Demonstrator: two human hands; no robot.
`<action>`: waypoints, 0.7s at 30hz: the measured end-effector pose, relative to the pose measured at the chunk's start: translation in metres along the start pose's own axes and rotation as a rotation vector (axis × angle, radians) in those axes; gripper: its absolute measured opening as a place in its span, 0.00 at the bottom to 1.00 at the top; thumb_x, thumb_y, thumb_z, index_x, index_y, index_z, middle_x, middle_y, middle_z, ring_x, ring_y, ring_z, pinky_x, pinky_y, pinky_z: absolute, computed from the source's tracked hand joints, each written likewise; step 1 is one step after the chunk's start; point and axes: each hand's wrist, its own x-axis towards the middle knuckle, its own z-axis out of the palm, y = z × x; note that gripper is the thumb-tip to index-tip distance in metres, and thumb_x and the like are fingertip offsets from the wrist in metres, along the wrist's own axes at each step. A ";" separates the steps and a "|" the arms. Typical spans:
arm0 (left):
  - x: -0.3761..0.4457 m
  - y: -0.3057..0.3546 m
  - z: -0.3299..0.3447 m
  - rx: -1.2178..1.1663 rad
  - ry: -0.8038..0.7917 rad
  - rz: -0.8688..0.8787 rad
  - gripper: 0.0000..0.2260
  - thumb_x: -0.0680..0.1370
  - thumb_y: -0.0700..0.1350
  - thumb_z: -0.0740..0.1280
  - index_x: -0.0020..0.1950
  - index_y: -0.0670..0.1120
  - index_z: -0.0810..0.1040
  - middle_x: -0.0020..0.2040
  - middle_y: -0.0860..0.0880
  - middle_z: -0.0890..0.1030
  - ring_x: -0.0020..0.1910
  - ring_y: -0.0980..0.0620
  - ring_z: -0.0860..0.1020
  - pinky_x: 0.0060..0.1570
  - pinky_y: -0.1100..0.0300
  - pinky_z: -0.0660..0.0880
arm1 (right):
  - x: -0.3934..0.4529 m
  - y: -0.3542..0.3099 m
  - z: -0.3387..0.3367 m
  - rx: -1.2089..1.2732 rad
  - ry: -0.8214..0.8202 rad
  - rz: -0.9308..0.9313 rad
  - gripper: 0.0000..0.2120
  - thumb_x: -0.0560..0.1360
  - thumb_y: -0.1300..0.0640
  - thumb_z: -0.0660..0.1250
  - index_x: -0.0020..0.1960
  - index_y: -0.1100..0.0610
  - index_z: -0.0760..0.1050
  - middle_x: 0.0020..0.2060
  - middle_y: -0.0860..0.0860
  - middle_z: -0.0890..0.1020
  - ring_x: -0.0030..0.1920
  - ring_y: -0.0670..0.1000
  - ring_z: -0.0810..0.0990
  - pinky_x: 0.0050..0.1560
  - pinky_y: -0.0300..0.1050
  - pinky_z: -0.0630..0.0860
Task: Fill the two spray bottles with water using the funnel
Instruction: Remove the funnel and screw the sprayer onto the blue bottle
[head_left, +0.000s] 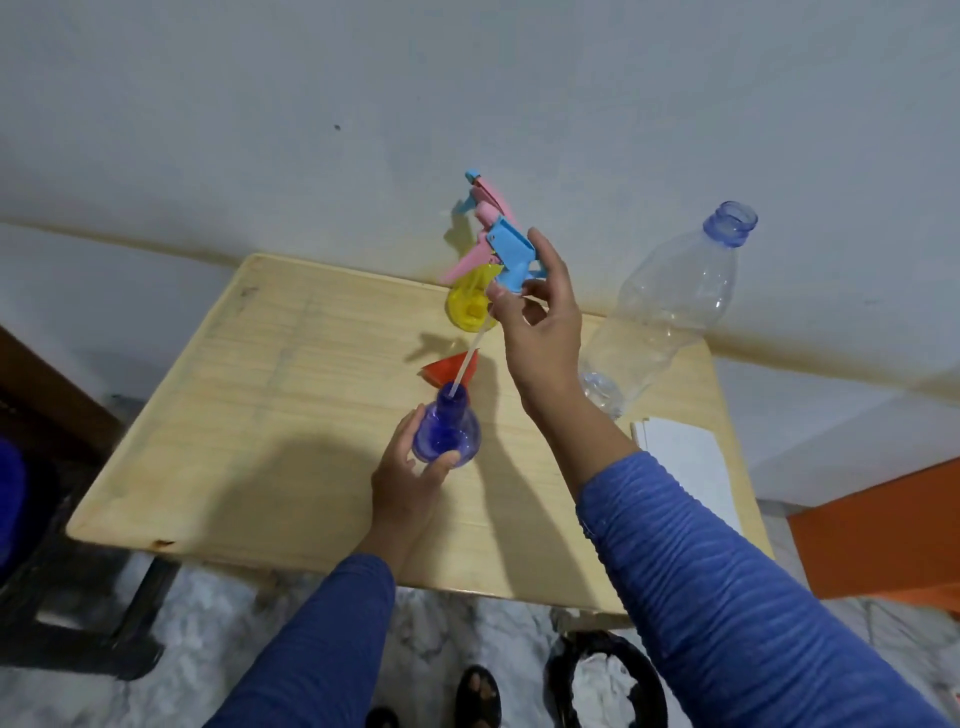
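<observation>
Two hands busy: left hand (402, 475) curls round the blue spray bottle (445, 432); right hand (540, 322) pinches the sprayer head (511, 254), apparently by its collar, tube (467, 364) dipping into the neck.

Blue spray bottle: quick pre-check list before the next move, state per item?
1. Left hand grips the translucent blue spray bottle upright on the wooden table: ok.
2. Blue-and-pink trigger sprayer head lifted off, pinched in the right hand: ok.
3. White dip tube clear of the bottle neck: not ok, its tip is at the mouth.
4. Red plastic funnel within reach: ok, lying just behind the bottle.
5. Water in the clear uncapped plastic bottle: cannot tell.
6. Yellow spray bottle opened: cannot tell.
</observation>
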 end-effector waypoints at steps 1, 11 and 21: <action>0.000 0.000 0.000 0.014 -0.001 -0.002 0.36 0.61 0.58 0.66 0.69 0.58 0.67 0.59 0.66 0.71 0.55 0.59 0.73 0.50 0.69 0.68 | -0.004 0.005 0.002 -0.013 -0.011 -0.005 0.26 0.74 0.61 0.67 0.62 0.34 0.67 0.54 0.49 0.75 0.52 0.52 0.77 0.55 0.55 0.78; 0.001 0.002 0.002 0.064 0.010 -0.017 0.30 0.65 0.53 0.68 0.67 0.60 0.68 0.55 0.62 0.76 0.51 0.55 0.77 0.44 0.69 0.68 | -0.056 0.066 0.007 -0.100 -0.236 0.077 0.27 0.76 0.62 0.65 0.68 0.41 0.63 0.55 0.40 0.75 0.52 0.41 0.78 0.52 0.30 0.74; 0.000 0.002 0.001 0.093 0.015 0.054 0.26 0.70 0.47 0.70 0.67 0.58 0.68 0.50 0.70 0.72 0.51 0.63 0.73 0.43 0.76 0.65 | -0.058 0.075 0.008 -0.208 -0.287 -0.025 0.30 0.74 0.63 0.67 0.68 0.38 0.61 0.51 0.41 0.74 0.54 0.45 0.73 0.58 0.44 0.74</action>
